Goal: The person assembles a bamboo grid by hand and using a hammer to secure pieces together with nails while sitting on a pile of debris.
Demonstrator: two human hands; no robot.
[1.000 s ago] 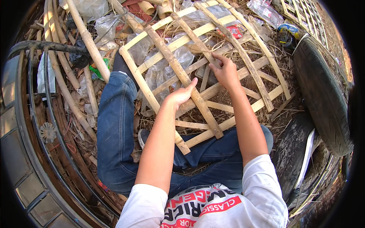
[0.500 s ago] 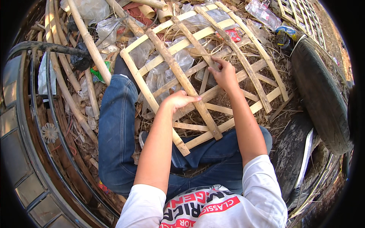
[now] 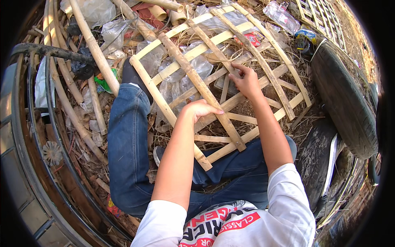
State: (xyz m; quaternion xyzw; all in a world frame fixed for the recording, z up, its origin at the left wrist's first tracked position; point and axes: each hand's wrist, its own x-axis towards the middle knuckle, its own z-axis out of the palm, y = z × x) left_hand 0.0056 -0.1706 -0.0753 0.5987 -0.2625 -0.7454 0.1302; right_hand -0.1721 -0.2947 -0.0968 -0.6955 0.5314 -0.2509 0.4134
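A lattice of crossed bamboo strips (image 3: 193,76) lies tilted over my bent legs. My left hand (image 3: 200,110) grips it near the front, the thumb laid over a long strip and the other fingers out of sight beneath. Farther right, my right hand (image 3: 247,82) has its fingers curled, with the index finger and thumb closed at another strip close to where strips cross. What its remaining fingers touch is hidden.
Worn tyres (image 3: 343,99) stand at the right, and a second lattice (image 3: 323,18) lies at the far right. Bamboo poles (image 3: 94,45) and plastic bags (image 3: 113,35) litter the left. A black metal frame (image 3: 49,119) curves along the left side.
My left hand and the lattice's near edge have shifted slightly right in the picture. My right hand stays at the same strip, its fingers slightly changed. The whole view has tilted a little.
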